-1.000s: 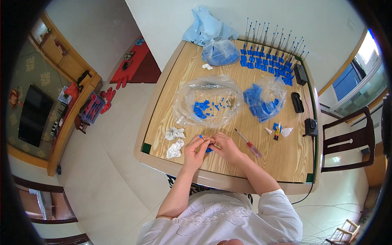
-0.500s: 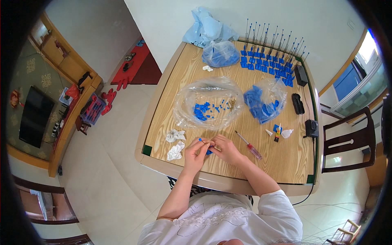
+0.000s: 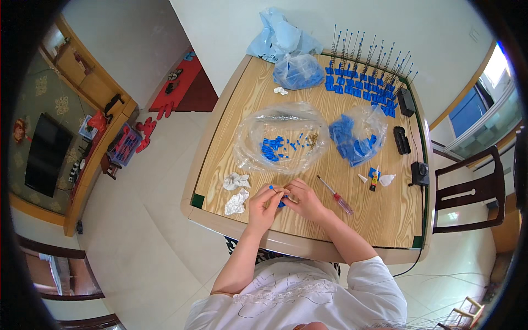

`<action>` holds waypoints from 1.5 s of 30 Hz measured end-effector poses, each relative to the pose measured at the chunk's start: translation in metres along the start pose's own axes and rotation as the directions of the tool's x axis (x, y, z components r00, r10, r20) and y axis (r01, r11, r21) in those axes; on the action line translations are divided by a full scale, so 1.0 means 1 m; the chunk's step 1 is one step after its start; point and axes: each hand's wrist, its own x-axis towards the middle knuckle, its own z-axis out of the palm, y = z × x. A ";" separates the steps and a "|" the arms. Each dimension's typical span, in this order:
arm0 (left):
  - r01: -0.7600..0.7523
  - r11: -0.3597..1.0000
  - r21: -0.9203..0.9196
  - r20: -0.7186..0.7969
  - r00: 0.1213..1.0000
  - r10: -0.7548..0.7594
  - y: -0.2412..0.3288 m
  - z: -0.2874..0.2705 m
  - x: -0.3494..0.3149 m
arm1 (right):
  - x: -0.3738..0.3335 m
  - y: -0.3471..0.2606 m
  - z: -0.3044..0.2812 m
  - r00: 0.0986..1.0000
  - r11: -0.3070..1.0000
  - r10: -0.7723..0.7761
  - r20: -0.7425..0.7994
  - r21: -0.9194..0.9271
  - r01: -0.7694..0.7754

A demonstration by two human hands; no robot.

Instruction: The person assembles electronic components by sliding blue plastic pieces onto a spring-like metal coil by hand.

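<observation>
Close together at the table's near edge, both hands work on one small piece. My left hand (image 3: 263, 207) is closed, its fingers pinched round a thin stem with a blue tip (image 3: 271, 188) that sticks out above them. My right hand (image 3: 303, 199) meets it from the right, fingers curled in on a small blue plastic part (image 3: 282, 203). The fingers hide most of this part and how it joins the stem. Right of the hands lies a screwdriver (image 3: 342, 203) with a clear red handle. Crumpled white tissues (image 3: 236, 202) lie to the left.
An open clear bag (image 3: 245, 151) holds small blue pieces and brass-coloured bits. Bags of blue parts (image 3: 352, 143) stand right and behind. Rows of blue bases with upright springs (image 3: 357, 71) fill the far right corner. A glue tube (image 3: 374, 179) and black boxes (image 3: 419, 173) lie at right.
Both hands keep nearly the same place and grip. The whole view has shifted very slightly.
</observation>
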 end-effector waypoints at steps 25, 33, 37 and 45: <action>-0.054 0.998 0.008 -0.004 0.999 0.055 -0.003 0.000 0.002 | -0.001 0.002 0.000 0.999 0.998 -0.021 -0.034 -0.062 0.019; -0.017 0.999 -0.048 -0.022 1.000 0.016 -0.005 0.000 0.001 | -0.003 0.001 0.000 0.997 0.994 -0.071 -0.041 -0.091 0.067; -0.014 1.000 -0.026 -0.003 1.000 0.014 -0.003 0.000 0.000 | -0.004 -0.002 -0.004 0.997 0.995 -0.067 -0.032 -0.074 0.065; 0.037 0.995 -0.097 -0.009 0.999 -0.038 -0.010 -0.002 0.011 | -0.008 0.003 -0.005 0.993 0.990 0.116 -0.008 0.082 -0.115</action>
